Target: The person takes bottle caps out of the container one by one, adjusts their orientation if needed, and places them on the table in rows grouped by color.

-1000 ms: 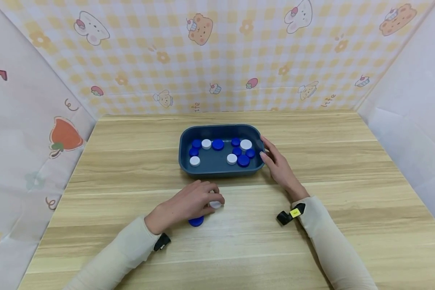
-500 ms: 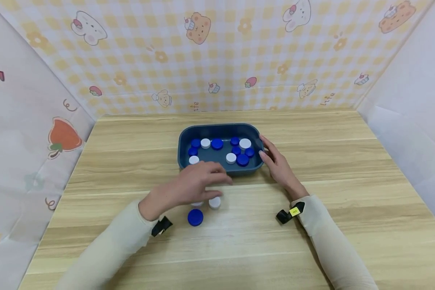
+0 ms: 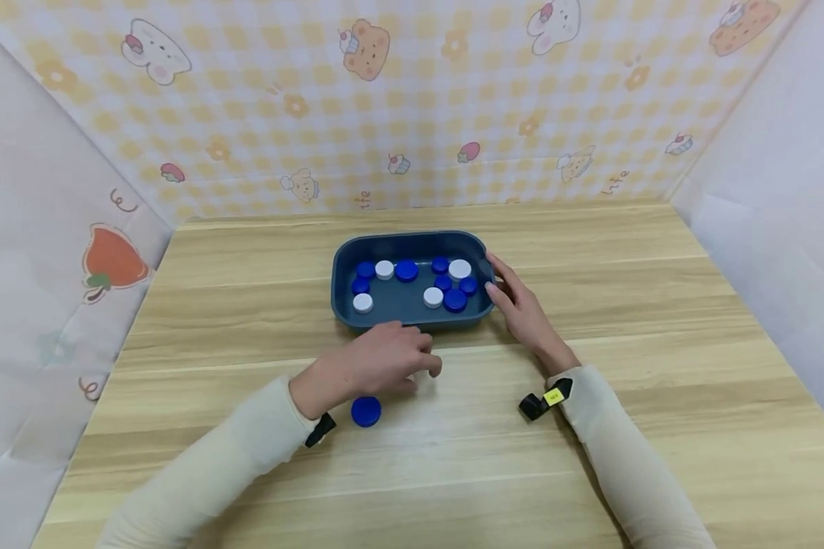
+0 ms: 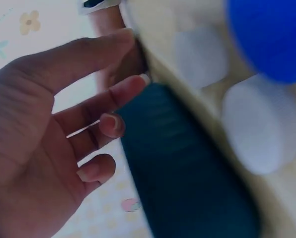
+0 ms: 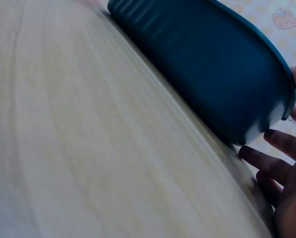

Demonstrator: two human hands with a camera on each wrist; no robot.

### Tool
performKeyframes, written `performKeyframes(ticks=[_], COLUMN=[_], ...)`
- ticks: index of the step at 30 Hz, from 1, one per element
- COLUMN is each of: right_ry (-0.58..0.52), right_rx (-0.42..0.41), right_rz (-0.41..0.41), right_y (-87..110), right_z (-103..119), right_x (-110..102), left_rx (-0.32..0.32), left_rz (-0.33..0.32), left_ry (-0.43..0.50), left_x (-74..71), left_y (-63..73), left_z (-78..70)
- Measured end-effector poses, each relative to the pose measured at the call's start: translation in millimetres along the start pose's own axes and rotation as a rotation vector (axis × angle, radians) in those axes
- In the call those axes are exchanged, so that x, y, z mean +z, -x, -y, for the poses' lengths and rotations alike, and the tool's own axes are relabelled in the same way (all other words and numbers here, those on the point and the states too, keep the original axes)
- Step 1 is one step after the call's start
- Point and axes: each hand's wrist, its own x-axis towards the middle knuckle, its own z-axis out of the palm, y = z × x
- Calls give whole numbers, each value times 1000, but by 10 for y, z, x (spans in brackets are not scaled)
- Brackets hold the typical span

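Several blue and white round caps (image 3: 455, 300) lie in a dark blue tray (image 3: 412, 320). Just in front of the tray's near wall hovers my left hand (image 3: 378, 362), its fingers loosely bent and nothing between them, as the left wrist view shows. Beneath it on the table are two white caps, one standing out clearly as a white cap (image 4: 259, 126) in that view; from the head they are hidden by the hand. Closer to me lies a blue cap (image 3: 366, 411). My right hand (image 3: 525, 316) holds the tray's right end, thumb at the rim and fingers against the outer wall.
The wooden table (image 3: 494, 473) runs back to a yellow checked backdrop (image 3: 412, 107). White sheets hang at both sides, such as the left sheet (image 3: 34, 305). Each wrist wears a black strap, the right strap (image 3: 545, 399) with a yellow label.
My left hand let go of a white cap, lifted toward the tray with fingers spread, then came back down slightly over the white caps. The right hand stays at the tray's end.
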Motion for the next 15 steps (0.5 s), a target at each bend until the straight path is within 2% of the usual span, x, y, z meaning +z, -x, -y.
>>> performKeyframes(ticks=[5,8,15], right_ry=[4,-2,-3], right_rx=[3,1,14], right_rz=[-2,-2,2], right_y=[-9,-10,-3], right_z=[16,22,5], right_x=[4,3,6], left_rx=[-67,-95,-83], left_rz=[38,32,-4], left_ry=[4,16,61], left_x=[191,272,303], left_y=[61,96,154], left_z=[46,101,146])
